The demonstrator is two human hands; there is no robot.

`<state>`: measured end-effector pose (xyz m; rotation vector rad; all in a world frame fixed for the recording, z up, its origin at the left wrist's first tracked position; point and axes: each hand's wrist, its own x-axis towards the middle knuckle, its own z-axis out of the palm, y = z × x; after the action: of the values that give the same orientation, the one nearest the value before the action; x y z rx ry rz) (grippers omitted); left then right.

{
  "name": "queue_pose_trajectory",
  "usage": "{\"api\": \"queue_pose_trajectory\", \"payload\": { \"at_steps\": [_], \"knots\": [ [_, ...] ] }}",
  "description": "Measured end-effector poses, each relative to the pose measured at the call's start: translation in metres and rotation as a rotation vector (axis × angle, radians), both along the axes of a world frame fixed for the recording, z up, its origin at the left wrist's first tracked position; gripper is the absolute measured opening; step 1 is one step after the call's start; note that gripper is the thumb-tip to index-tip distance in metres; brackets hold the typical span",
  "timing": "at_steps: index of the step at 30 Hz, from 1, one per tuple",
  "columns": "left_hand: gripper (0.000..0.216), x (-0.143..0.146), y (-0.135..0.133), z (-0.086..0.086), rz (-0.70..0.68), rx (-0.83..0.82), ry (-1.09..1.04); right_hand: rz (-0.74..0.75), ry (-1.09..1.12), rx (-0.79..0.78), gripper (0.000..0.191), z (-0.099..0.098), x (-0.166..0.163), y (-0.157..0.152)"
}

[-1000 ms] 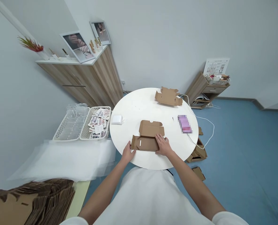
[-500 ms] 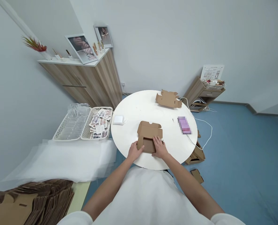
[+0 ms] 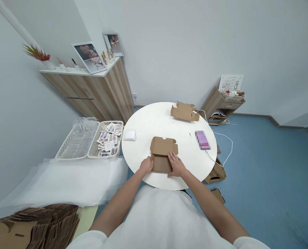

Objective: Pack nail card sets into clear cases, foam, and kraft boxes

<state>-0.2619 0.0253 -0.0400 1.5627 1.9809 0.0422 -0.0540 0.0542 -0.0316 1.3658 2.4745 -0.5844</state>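
Observation:
A small brown cardboard box [image 3: 162, 155] lies half folded near the front edge of the round white table [image 3: 154, 128], its lid flap standing open toward the back. My left hand [image 3: 146, 166] presses against the box's left side wall with fingers curled on it. My right hand [image 3: 176, 165] rests on the box's right side, fingers together along the wall. A second flat-folded cardboard box [image 3: 184, 111] lies at the table's far side.
A small white packet [image 3: 130, 135] and a pink item [image 3: 202, 139] with a white cable lie on the table. Two white baskets [image 3: 91, 141] stand on the left bench, one with printed cards. Flat cardboard blanks [image 3: 34, 226] are stacked bottom left; more cardboard lies on the floor at right [image 3: 217, 173].
The box's left flap, lying flat out a second ago, has been folded up and inward by my left hand. My right hand stayed on the right side. The view shifted slightly.

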Motion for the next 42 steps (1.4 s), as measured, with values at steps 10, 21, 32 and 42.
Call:
{"api": "queue_pose_trajectory", "payload": {
  "at_steps": [10, 21, 32, 42],
  "knots": [
    [0.028, 0.009, -0.007, 0.002, 0.018, -0.064, 0.042, 0.056, 0.005, 0.021, 0.12, 0.0, 0.002, -0.001],
    [0.113, -0.003, -0.012, 0.028, -0.219, 0.036, -0.063, 0.083, 0.039, 0.015, 0.119, 0.001, 0.007, 0.002],
    [0.118, -0.003, -0.004, 0.018, -0.211, 0.03, -0.145, -0.6, 0.344, 0.087, 0.084, -0.022, 0.043, -0.028],
    [0.114, 0.002, -0.01, 0.018, -0.185, -0.025, -0.153, -0.838, 0.619, -0.166, 0.049, -0.023, 0.051, -0.028]
  ]
}}
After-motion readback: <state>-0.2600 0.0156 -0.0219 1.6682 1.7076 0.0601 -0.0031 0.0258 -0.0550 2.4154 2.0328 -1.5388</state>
